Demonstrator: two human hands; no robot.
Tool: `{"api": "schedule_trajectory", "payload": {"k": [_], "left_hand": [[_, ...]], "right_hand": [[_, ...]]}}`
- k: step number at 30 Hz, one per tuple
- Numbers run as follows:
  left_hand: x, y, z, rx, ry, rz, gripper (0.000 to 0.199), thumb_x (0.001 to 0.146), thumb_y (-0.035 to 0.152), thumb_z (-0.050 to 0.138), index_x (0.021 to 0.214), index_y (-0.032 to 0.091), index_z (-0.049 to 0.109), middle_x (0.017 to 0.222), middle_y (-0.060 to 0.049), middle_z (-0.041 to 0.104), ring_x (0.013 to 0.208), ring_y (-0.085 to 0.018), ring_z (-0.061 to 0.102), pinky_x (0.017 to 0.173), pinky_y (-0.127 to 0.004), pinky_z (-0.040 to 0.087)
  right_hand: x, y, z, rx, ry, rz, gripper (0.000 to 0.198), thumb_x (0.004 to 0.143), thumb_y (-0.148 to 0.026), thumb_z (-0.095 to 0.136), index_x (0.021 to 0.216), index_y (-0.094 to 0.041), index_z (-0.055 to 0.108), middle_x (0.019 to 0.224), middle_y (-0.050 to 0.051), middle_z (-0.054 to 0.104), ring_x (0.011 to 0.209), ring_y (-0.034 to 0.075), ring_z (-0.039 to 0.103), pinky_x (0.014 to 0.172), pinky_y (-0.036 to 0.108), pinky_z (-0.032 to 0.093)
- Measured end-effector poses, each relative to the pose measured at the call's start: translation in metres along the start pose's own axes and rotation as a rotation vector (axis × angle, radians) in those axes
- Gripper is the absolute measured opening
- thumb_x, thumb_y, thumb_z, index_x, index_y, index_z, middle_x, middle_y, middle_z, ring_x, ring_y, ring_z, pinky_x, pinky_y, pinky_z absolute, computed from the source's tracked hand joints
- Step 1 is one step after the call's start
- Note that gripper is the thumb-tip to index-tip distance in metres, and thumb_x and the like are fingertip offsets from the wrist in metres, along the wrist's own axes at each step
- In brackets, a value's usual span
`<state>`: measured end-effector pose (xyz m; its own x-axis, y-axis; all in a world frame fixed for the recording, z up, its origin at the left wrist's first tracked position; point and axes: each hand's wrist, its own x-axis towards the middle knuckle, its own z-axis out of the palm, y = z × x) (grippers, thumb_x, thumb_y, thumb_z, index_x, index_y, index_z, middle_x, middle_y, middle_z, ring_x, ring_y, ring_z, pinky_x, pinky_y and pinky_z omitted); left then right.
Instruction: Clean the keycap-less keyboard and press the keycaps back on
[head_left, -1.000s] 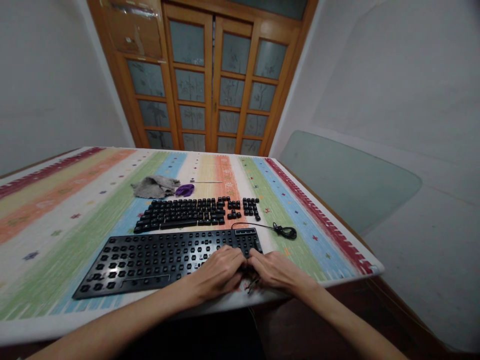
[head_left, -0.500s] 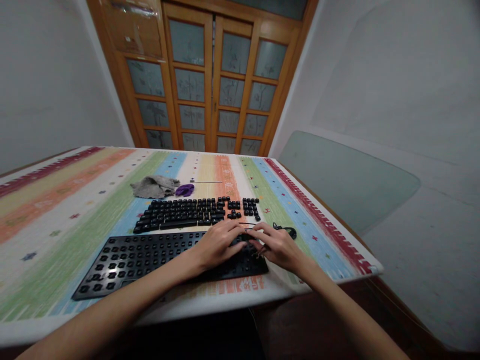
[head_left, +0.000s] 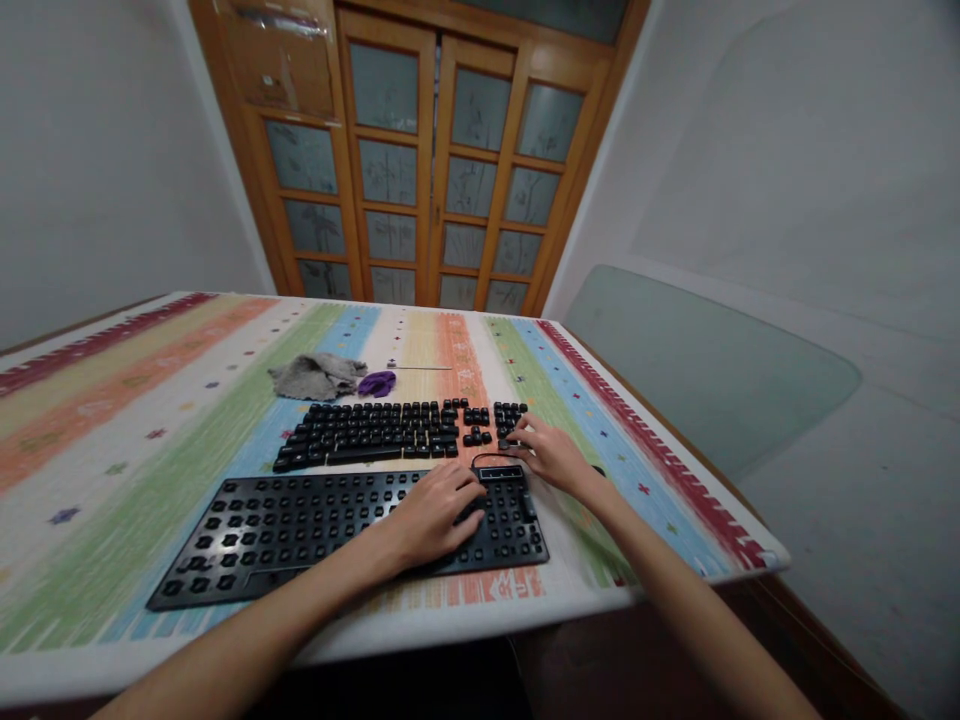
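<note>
The left hand (head_left: pixel 439 508) lies over the right part of the black keyboard base (head_left: pixel 315 525), half open, with a gap between its thumb and its bent fingers; the right hand (head_left: pixel 514 438) is at the small group of number-pad keycaps (head_left: pixel 512 411), its fingers partly bent, but I cannot tell if it grips 1 keycap; the keyboard base is near the front edge of the striped tablecloth (head_left: pixel 127 520); just behind it lie the other loose keycaps (head_left: pixel 375 430), and farther back 1 grey cloth (head_left: pixel 316 376) touches or almost touches 1 purple bundle (head_left: pixel 377 383).
</note>
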<state>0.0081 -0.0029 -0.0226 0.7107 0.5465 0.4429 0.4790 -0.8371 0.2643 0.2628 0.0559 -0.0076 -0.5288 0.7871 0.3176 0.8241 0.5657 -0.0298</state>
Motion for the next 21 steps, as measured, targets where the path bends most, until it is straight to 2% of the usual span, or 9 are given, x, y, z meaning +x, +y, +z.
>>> {"api": "schedule_trajectory", "payload": {"k": [13, 21], "left_hand": [[-0.003, 0.0, 0.003, -0.018, 0.016, 0.013, 0.012, 0.094, 0.023, 0.056, 0.096, 0.016, 0.065, 0.1, -0.008, 0.066, 0.094, -0.023, 0.061, 0.09, -0.041, 0.049], [-0.002, 0.0, 0.003, -0.02, 0.014, 0.013, 0.012, 0.094, 0.023, 0.056, 0.097, 0.016, 0.066, 0.101, -0.008, 0.066, 0.094, -0.023, 0.061, 0.089, -0.041, 0.05]], "right_hand": [[0.007, 0.001, 0.003, -0.013, -0.173, 0.173, 0.021, 0.092, -0.022, 0.061, 0.108, -0.019, 0.074, 0.112, 0.008, 0.065, 0.087, 0.018, 0.063, 0.071, 0.025, 0.043], [0.005, -0.004, -0.011, -0.009, -0.161, 0.225, 0.025, 0.09, -0.022, 0.065, 0.113, -0.018, 0.072, 0.114, 0.009, 0.066, 0.092, 0.02, 0.064, 0.074, 0.026, 0.043]]}}
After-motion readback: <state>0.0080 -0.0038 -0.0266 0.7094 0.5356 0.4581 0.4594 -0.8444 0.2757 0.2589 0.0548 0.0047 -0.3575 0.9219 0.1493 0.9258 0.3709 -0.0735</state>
